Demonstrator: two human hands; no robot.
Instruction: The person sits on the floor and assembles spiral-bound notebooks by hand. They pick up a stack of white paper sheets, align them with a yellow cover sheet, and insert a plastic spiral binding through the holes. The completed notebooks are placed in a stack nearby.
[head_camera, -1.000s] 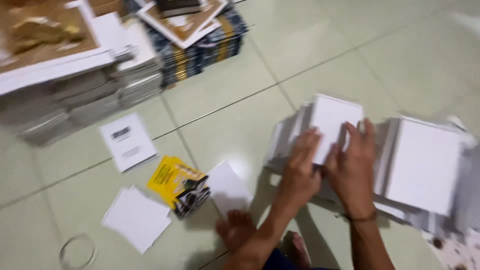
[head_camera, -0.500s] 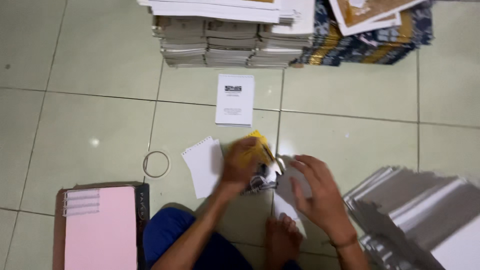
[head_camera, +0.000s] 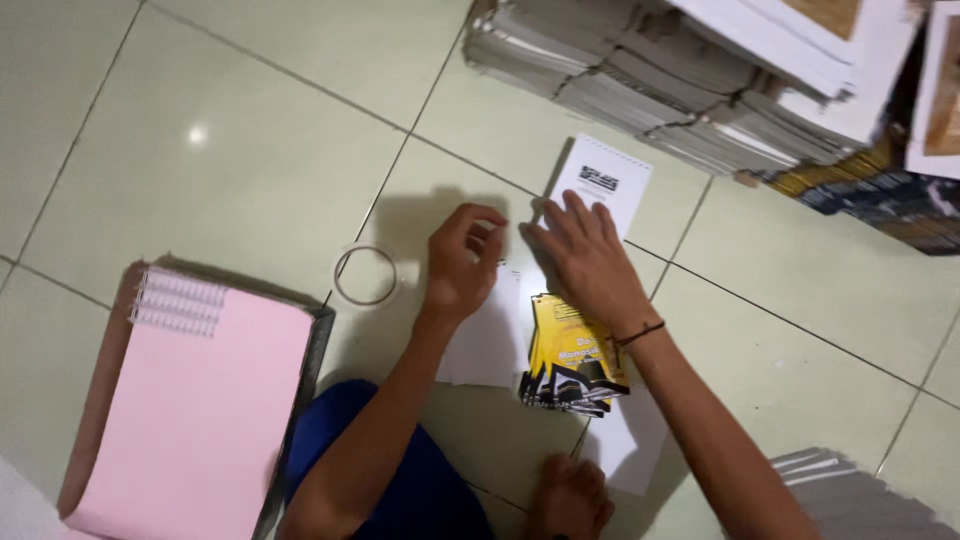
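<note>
My left hand (head_camera: 462, 262) hovers with curled fingers over a small stack of white sheets (head_camera: 488, 340) on the tiled floor; whether it pinches a sheet is unclear. My right hand (head_camera: 590, 258) lies flat, fingers spread, on white paper just above a yellow and black booklet stack (head_camera: 570, 358). Its fingertips reach the lower edge of a white printed card (head_camera: 603, 185). Another white sheet (head_camera: 632, 440) lies below the booklets.
A clear tape ring (head_camera: 365, 275) lies left of my hands. A pink pad with white spiral combs (head_camera: 195, 400) rests on a tray at lower left. Tall piles of bound booklets (head_camera: 690, 80) stand at the top right. A grey stack (head_camera: 860, 495) sits lower right.
The view has swung from the right-hand white stacks to the floor in front. Both hands moved from those stacks to the yellow booklets, then up toward the white printed card.
</note>
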